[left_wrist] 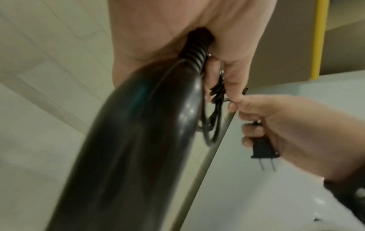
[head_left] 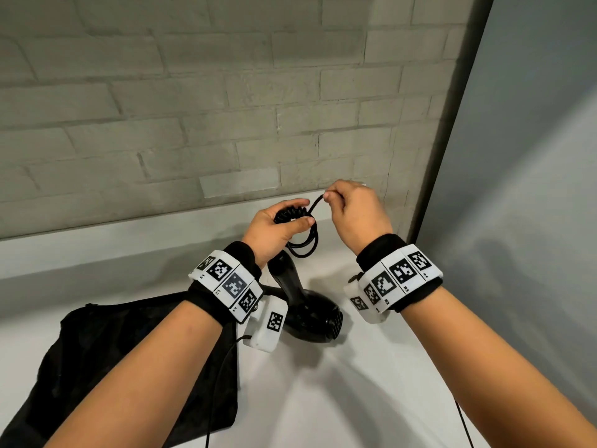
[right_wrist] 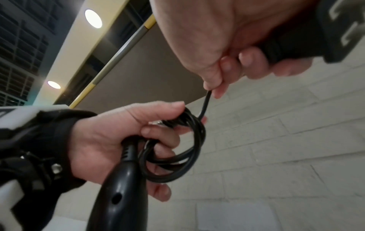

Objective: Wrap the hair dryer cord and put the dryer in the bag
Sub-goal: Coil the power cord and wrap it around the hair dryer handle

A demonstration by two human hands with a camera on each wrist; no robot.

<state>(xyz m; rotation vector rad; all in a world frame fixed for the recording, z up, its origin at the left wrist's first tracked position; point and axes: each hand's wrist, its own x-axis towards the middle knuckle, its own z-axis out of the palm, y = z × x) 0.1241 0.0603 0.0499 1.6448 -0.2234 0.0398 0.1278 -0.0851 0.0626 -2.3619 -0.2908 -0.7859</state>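
Cord nearly coiled, bagging not yet begun.
Black bag lies flat on the counter; glossy black dryer rests beside it, left hand gripping handle top and cord loops; right hand pinches the last stretch, plug tucked in its palm.

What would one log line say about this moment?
stage: cord wrapping | left hand: grips hair dryer handle end and cord loops | right hand: pinches cord, holds plug | bag: on table, dryer outside it
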